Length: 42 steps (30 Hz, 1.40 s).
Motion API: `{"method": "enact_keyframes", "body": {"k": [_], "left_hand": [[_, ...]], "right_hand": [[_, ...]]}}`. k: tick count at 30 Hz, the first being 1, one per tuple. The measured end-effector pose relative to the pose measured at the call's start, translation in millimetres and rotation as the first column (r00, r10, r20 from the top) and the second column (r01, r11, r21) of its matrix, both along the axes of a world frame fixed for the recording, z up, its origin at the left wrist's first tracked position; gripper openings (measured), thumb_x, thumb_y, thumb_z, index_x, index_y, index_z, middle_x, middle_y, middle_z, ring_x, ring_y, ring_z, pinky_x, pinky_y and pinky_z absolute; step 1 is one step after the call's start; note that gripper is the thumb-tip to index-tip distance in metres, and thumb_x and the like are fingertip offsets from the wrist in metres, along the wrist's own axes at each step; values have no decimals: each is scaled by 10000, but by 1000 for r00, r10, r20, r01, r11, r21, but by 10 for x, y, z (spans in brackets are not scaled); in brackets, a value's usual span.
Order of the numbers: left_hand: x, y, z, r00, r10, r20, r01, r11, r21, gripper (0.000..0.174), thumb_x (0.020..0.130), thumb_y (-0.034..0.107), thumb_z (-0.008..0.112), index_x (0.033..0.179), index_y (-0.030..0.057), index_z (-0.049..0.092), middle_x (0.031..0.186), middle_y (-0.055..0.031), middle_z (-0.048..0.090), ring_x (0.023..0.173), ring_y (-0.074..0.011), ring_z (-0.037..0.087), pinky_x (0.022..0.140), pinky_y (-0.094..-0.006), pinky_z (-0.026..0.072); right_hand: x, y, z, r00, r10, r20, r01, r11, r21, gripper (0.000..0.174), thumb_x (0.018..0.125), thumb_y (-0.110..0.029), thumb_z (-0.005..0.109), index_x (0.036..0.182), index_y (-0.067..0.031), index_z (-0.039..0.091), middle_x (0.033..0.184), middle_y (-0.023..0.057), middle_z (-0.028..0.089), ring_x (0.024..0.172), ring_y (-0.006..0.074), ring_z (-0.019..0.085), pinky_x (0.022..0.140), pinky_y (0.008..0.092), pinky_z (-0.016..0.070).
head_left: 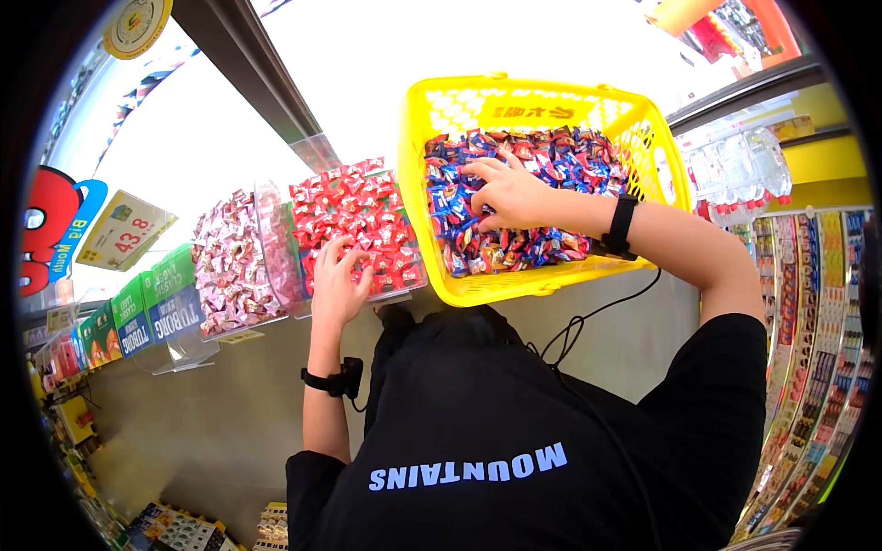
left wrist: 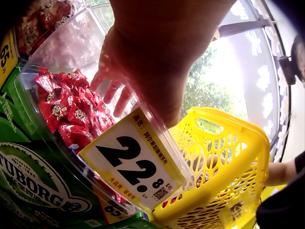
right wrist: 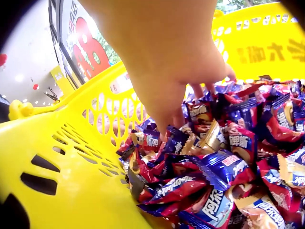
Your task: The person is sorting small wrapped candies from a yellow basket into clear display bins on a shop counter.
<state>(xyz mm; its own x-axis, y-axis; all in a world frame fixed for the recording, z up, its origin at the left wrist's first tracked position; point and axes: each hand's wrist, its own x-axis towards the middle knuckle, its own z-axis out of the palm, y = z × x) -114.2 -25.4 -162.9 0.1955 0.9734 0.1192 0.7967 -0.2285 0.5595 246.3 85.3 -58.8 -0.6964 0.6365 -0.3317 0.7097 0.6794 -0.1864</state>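
Observation:
My right hand (head_left: 519,195) reaches into a yellow plastic basket (head_left: 487,292), fingers spread over a heap of blue-and-red wrapped candies (head_left: 533,246). In the right wrist view its thumb and fingertips dip among the candies (right wrist: 221,167), and no candy shows lifted in it. Farther left, my left hand (head_left: 338,286) lies over red-wrapped candies (head_left: 354,216) in a clear bin. The left wrist view has its fingers (left wrist: 112,90) loosely extended above the red candies (left wrist: 78,112), behind a yellow-and-white price card (left wrist: 136,160). Nothing shows gripped there.
Pink-wrapped candies (head_left: 230,262) fill another clear bin on the left, beside green Tuborg boxes (head_left: 170,294). A price sign (head_left: 124,230) stands behind them. Bottles (head_left: 740,170) and stocked shelves (head_left: 804,349) line the right. A black cable (head_left: 577,320) hangs from the right wrist camera.

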Motion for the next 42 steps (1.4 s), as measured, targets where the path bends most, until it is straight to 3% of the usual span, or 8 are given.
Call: {"method": "enact_keyframes", "body": {"k": [7, 11, 17, 22, 26, 28, 32, 42], "left_hand": [[4, -17, 0, 1000, 13, 0, -13, 1000, 25, 236, 872, 180, 796, 1083, 79, 769, 1382, -172, 618, 1388, -420, 517, 1184, -536, 415], [3, -15, 9, 999, 4, 38, -6, 999, 32, 228, 871, 172, 797, 1079, 83, 768, 1385, -164, 620, 1387, -423, 517, 1186, -538, 413], [-2, 16, 169, 999, -28, 24, 24, 985, 171, 212, 875, 160, 808, 1070, 89, 763, 1402, -157, 631, 1407, -410, 514, 1175, -539, 412], [150, -32, 1069, 979, -85, 186, 25, 953, 302, 296, 843, 216, 862, 1107, 108, 782, 1412, -130, 629, 1430, -413, 493, 1183, -560, 407], [468, -71, 1708, 946, -271, 177, 202, 922, 331, 470, 786, 400, 909, 1156, 135, 790, 1452, -114, 600, 1447, -422, 473, 1209, -616, 368], [610, -27, 1695, 925, -365, 103, 309, 883, 352, 491, 775, 459, 899, 1152, 162, 795, 1447, -104, 606, 1452, -405, 471, 1226, -638, 347], [735, 13, 1656, 919, -389, 60, 335, 853, 400, 326, 777, 342, 900, 1052, 184, 826, 1383, -47, 657, 1431, -368, 494, 1237, -644, 340], [836, -2, 1603, 939, -328, -106, 338, 811, 478, 212, 772, 280, 890, 963, 218, 822, 1272, 37, 716, 1387, -302, 545, 1268, -627, 328]], "right_hand": [[33, 69, -48, 993, 42, -113, -49, 997, -64, 160, 814, -332, 873, 932, -229, 843, 1607, 163, 484, 1529, 366, 390, 1193, 717, 283], [71, 244, 515, 969, -93, -229, 68, 991, -114, 76, 824, -180, 836, 887, -137, 840, 1553, 201, 536, 1439, 410, 498, 1196, 504, 398], [147, -248, 1270, 896, -166, -413, 239, 962, 132, 105, 852, -111, 803, 896, -62, 721, 1528, 191, 557, 1417, 396, 530, 1178, 462, 442], [-21, -911, 1136, 754, -88, -650, 313, 920, 237, 148, 826, -108, 840, 905, -81, 718, 1478, 152, 599, 1392, 380, 554, 1169, 545, 427], [-279, -1217, 973, 689, -40, -724, 335, 903, 269, 199, 813, -135, 871, 958, -124, 734, 1429, 131, 624, 1387, 365, 571, 1189, 597, 402], [-357, -1265, 823, 604, -56, -795, 351, 914, 202, 207, 821, -151, 875, 981, -128, 746, 1423, 133, 627, 1384, 361, 569, 1191, 602, 398], [-402, -1291, 660, 524, -60, -850, 407, 894, 188, 214, 826, -156, 877, 993, -115, 750, 1429, 137, 621, 1383, 373, 558, 1188, 605, 398], [-395, -1272, 574, 526, -52, -849, 413, 888, 201, 234, 827, -209, 871, 1025, -127, 775, 1448, 157, 596, 1408, 387, 533, 1200, 597, 376]]}}
